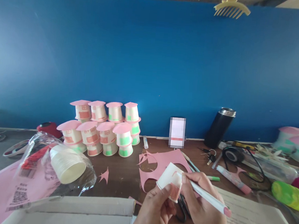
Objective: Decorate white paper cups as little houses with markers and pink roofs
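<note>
My left hand (pixel 156 207) is closed around a small white paper cup (pixel 167 175), which it keeps tilted. A filled reddish patch and a short reddish line are drawn on the cup's side. Between the fingers of my right hand (pixel 204 206) is a white marker (pixel 207 195) with a pink end, its tip close to the cup's wall by the line. Whether the tip touches is hard to see. Under the hands lie black-handled scissors (pixel 182 214), partly hidden, and a pink paper sheet (pixel 167 159) with round cut-outs.
Stacked cups with pink paper roofs (pixel 123 129) stand at the back left. A plastic bag with nested cups (pixel 74 170) lies nearer. White cardboard (pixel 79 211) borders the front. To the right are a black bottle (pixel 219 128), keys (pixel 210 156), a glue tube (pixel 233 179) and a printed sheet (pixel 257 217).
</note>
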Demonstrator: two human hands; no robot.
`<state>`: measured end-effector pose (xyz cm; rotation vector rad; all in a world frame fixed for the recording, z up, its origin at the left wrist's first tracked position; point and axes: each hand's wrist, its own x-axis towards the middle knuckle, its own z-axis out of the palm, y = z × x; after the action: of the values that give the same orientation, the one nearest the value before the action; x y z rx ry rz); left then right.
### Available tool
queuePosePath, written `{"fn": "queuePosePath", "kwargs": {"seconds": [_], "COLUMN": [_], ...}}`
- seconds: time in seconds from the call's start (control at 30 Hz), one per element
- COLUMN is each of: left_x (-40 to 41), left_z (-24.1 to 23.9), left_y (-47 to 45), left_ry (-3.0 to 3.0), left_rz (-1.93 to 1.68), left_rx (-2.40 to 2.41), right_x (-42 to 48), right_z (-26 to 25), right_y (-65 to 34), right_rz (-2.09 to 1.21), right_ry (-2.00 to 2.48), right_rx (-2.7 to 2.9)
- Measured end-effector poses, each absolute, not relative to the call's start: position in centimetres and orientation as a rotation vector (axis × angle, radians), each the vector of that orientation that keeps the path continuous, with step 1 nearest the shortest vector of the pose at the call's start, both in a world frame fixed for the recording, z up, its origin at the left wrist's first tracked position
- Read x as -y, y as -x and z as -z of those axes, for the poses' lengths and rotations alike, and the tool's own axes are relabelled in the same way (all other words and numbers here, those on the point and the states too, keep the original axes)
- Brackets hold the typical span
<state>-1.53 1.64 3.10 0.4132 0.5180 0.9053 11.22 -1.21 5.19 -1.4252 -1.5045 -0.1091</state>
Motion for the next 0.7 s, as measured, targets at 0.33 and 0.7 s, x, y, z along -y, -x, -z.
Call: {"fn": "queuePosePath", "kwargs": {"seconds": [0.33,0.7], "left_x": [-1.56,-1.58], "left_z": [-3.25,-3.36], "left_y": [1.55,1.55], "left_ry": [-0.390,-0.376], "left_rz": [-0.911,-0.920], "left_rx": [-0.539,-0.538], "right_x": [1.21,1.30], "right_z": [-5.45,-5.29], "right_y": [-11.11,-11.12], "right_rz": [0.121,0.106], "right_ry": [1.432,1.434], "right_rx": [1.506,1.499]}}
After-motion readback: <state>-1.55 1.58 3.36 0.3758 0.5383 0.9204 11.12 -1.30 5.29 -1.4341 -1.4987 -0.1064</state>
